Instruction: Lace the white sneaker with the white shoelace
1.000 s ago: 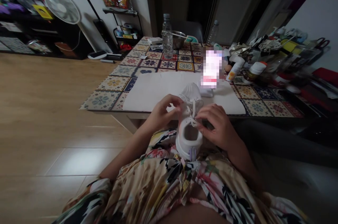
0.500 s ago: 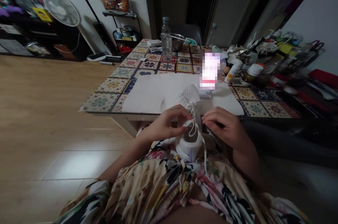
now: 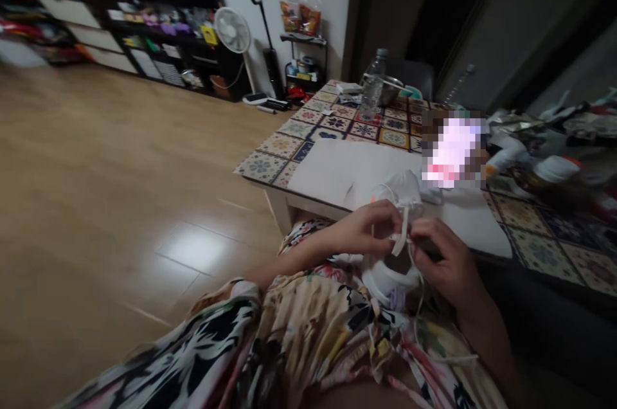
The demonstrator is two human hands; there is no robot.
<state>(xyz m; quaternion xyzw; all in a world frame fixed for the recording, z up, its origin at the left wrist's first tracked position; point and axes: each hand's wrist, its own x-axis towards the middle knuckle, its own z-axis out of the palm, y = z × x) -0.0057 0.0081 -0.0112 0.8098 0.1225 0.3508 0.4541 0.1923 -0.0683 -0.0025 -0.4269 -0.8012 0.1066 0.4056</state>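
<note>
Here we've got a white sneaker [image 3: 390,281] held over the lap of our floral outfit [image 3: 308,338], toe pointing away from us, with a white lace [image 3: 401,229] threaded up its front. Our left hand [image 3: 364,229] sits on the left of the sneaker, fingers pinched narrow on the lace, and our right hand [image 3: 441,258] does the same on the right. Just beyond the sneaker there's a white sheet [image 3: 347,171] on a tile-patterned table [image 3: 263,164], and farther past it a water bottle [image 3: 373,84].

Left hand [image 3: 364,230], right hand [image 3: 444,256] nearly touching, both curled inward.
</note>
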